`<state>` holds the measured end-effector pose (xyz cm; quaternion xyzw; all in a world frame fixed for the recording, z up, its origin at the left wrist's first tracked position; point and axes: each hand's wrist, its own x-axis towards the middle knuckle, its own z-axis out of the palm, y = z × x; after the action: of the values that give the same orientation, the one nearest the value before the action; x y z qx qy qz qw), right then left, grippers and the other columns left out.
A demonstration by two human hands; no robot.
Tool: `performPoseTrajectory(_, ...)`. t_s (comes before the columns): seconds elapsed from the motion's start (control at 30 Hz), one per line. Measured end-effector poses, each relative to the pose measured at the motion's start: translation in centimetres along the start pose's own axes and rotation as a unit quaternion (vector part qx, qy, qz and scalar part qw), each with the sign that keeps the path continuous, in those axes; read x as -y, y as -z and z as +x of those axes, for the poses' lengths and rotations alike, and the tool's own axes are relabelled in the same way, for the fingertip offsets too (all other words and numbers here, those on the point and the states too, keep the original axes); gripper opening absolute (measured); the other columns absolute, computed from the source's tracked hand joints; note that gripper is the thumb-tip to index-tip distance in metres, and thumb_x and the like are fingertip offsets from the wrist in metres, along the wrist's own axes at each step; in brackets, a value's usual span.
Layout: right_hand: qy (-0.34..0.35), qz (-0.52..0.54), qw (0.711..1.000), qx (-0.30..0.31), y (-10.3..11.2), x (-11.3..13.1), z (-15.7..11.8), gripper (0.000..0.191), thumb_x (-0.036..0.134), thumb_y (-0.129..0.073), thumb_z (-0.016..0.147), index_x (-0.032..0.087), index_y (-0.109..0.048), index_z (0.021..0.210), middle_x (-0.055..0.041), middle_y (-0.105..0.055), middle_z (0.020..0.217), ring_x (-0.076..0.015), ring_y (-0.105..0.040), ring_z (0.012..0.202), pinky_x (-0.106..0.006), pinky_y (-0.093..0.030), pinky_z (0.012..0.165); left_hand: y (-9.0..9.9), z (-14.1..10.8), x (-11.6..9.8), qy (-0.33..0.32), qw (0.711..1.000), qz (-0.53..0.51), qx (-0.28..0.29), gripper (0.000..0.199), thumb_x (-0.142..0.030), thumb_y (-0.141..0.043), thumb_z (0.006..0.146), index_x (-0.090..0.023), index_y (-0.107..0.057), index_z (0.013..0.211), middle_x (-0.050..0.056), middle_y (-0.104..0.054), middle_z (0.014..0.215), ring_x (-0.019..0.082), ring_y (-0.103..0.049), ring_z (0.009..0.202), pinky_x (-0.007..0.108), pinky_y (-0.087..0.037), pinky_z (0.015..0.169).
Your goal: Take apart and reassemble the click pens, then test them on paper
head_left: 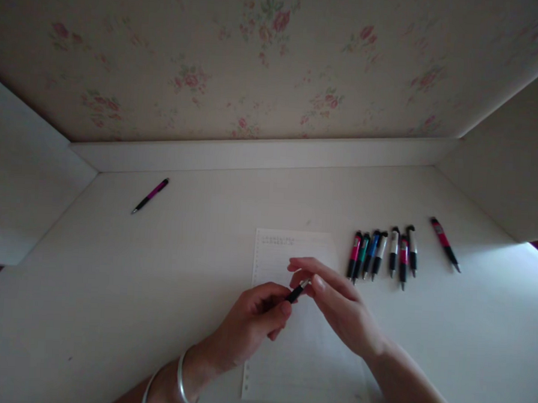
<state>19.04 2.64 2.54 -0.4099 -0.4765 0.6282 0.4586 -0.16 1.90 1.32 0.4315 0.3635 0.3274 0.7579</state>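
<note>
Over a sheet of lined paper [305,366], my left hand [258,318] is closed around a pen [295,292]. The pen's black grip and silver tip stick out, pointing up and to the right; the rest of its barrel is hidden in the hand. At the tip, my right hand [342,304] has its thumb and a finger pinched together, with the index finger stretched out above. Loose hole-punched edges run down the paper's left side, and small handwriting fills its top lines.
A row of several pens [377,252] with pink, green, blue and white barrels lies right of the paper. Farther right is a pink-and-black pen [445,242]. A purple-and-black pen [151,196] lies at the back left. White panels and a floral wall [257,74] bound the desk.
</note>
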Motion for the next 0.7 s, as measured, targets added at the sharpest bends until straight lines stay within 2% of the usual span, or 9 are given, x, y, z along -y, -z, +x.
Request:
performPoseTrajectory(0.1, 0.026, -0.067, 0.997, -0.016, 0.08, 0.0, 0.1, 0.02, 0.042, -0.07, 0.091, 0.024, -0.077, 0.085, -0.0063, -0.068, 0.097, -0.0207, -0.063, 0.091, -0.033, -0.052, 0.081, 0.02, 0.0, 0.04, -0.001, 1.0, 0.002, 0.004, 0.036, -0.048, -0.07, 0.087, -0.013, -0.065, 0.095, -0.006, -0.045, 0.058, 0.009, -0.039, 0.053, 0.024, -0.03, 0.051)
performPoseTrajectory(0.2, 0.025, -0.12, 0.991, -0.058, -0.09, 0.06, 0.23, 0.031, 0.042, -0.077, 0.084, 0.021, -0.067, 0.063, -0.0022, -0.064, 0.072, -0.0169, -0.059, 0.069, -0.029, -0.049, 0.067, 0.03, 0.02, 0.13, -0.002, 1.0, 0.001, 0.007, 0.034, -0.046, -0.07, 0.088, -0.013, -0.065, 0.097, -0.006, -0.045, 0.06, 0.009, -0.039, 0.053, 0.023, -0.031, 0.051)
performPoseTrajectory(0.23, 0.02, -0.117, 0.991, -0.065, -0.18, 0.08, 0.23, 0.029, 0.044, -0.076, 0.085, 0.022, -0.069, 0.068, -0.0019, -0.065, 0.073, -0.0165, -0.058, 0.068, -0.029, -0.048, 0.066, 0.03, 0.03, 0.15, -0.002, 1.0, -0.001, 0.005, 0.034, -0.046, -0.07, 0.088, -0.013, -0.066, 0.097, -0.006, -0.045, 0.061, 0.009, -0.04, 0.053, 0.023, -0.031, 0.051)
performPoseTrajectory(0.33, 0.01, -0.06, 0.997, -0.045, -0.43, 0.12, 0.14, 0.028, 0.049, -0.064, 0.093, 0.027, -0.073, 0.107, -0.005, -0.07, 0.099, -0.0185, -0.062, 0.081, -0.031, -0.051, 0.074, 0.08, 0.08, 0.23, -0.001, 1.0, -0.002, 0.0, 0.035, -0.046, -0.069, 0.088, -0.013, -0.066, 0.097, -0.006, -0.046, 0.06, 0.009, -0.04, 0.053, 0.023, -0.031, 0.051)
performPoseTrajectory(0.37, 0.01, -0.05, 0.998, -0.034, -0.46, 0.11, 0.1, 0.029, 0.049, -0.063, 0.094, 0.027, -0.072, 0.11, -0.0058, -0.07, 0.102, -0.0189, -0.063, 0.084, -0.032, -0.051, 0.075, 0.09, 0.08, 0.26, -0.002, 1.0, -0.002, 0.0, 0.035, -0.047, -0.069, 0.089, -0.012, -0.066, 0.097, -0.006, -0.046, 0.059, 0.009, -0.039, 0.053, 0.023, -0.031, 0.051)
performPoseTrajectory(0.43, 0.015, -0.065, 0.997, -0.034, -0.45, 0.02, 0.07, 0.025, 0.047, -0.067, 0.091, 0.023, -0.075, 0.091, -0.0047, -0.069, 0.09, -0.0179, -0.062, 0.077, -0.029, -0.049, 0.069, 0.09, 0.05, 0.3, -0.003, 1.0, 0.001, 0.007, 0.035, -0.046, -0.069, 0.089, -0.013, -0.066, 0.097, -0.006, -0.046, 0.06, 0.009, -0.039, 0.053, 0.023, -0.031, 0.051)
performPoseTrajectory(0.5, 0.016, -0.095, 0.994, -0.057, -0.36, -0.08, 0.09, 0.033, 0.046, -0.076, 0.084, 0.02, -0.066, 0.066, -0.0008, -0.062, 0.068, -0.0153, -0.057, 0.065, -0.027, -0.045, 0.061, 0.07, 0.01, 0.29, -0.003, 1.0, 0.007, 0.015, 0.035, -0.046, -0.071, 0.087, -0.013, -0.066, 0.096, -0.006, -0.046, 0.061, 0.009, -0.039, 0.053, 0.023, -0.032, 0.051)
performPoseTrajectory(0.53, 0.013, -0.1, 0.993, -0.064, -0.32, -0.09, 0.1, 0.036, 0.047, -0.078, 0.081, 0.02, -0.063, 0.063, 0.0003, -0.06, 0.065, -0.0147, -0.055, 0.062, -0.026, -0.045, 0.059, 0.04, 0.0, 0.25, 0.0, 1.0, 0.007, 0.015, 0.036, -0.047, -0.071, 0.086, -0.013, -0.066, 0.096, -0.006, -0.046, 0.061, 0.009, -0.039, 0.053, 0.023, -0.032, 0.05)
performPoseTrajectory(0.7, -0.024, -0.046, 0.998, -0.024, -0.36, 0.29, 0.04, 0.038, 0.056, -0.06, 0.093, 0.024, -0.072, 0.107, -0.0071, -0.069, 0.102, -0.0196, -0.063, 0.082, -0.033, -0.051, 0.074, -0.08, 0.06, 0.04, 0.006, 1.0, -0.004, -0.003, 0.039, -0.05, -0.072, 0.085, -0.013, -0.065, 0.096, -0.006, -0.046, 0.061, 0.009, -0.039, 0.053, 0.023, -0.031, 0.05)
